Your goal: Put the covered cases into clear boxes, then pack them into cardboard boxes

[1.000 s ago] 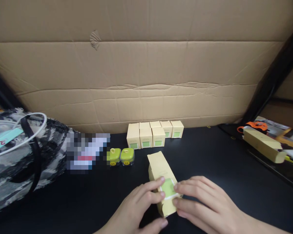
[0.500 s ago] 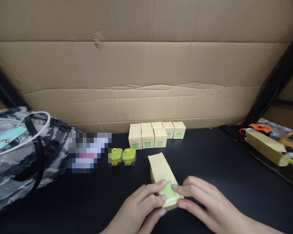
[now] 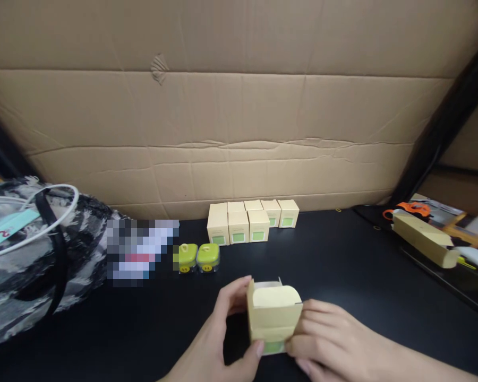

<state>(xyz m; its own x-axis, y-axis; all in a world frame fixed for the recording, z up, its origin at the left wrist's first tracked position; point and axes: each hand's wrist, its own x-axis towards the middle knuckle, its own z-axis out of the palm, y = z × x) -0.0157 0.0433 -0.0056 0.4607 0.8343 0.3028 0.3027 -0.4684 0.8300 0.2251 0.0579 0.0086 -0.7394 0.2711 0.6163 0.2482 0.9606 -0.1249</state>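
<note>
I hold a small pale-yellow carton [image 3: 273,317] upright between both hands near the front of the black table [image 3: 342,254]. Its top flap is open, with a rounded tuck tab showing, and a green label sits low on its front. My left hand [image 3: 219,339] grips the carton's left side, thumb at the bottom corner. My right hand [image 3: 330,345] grips its right side.
Several matching yellow cartons [image 3: 252,220] stand in a row against the cardboard wall [image 3: 239,132]. Two green jars [image 3: 196,257] sit left of centre. A patterned bag with a white cable [image 3: 35,249] fills the left. A long yellow box [image 3: 424,240] and orange scissors [image 3: 411,209] lie at right.
The carton lay flat with its green label facing up; both hands have tipped it upright, and its open top flap now shows.
</note>
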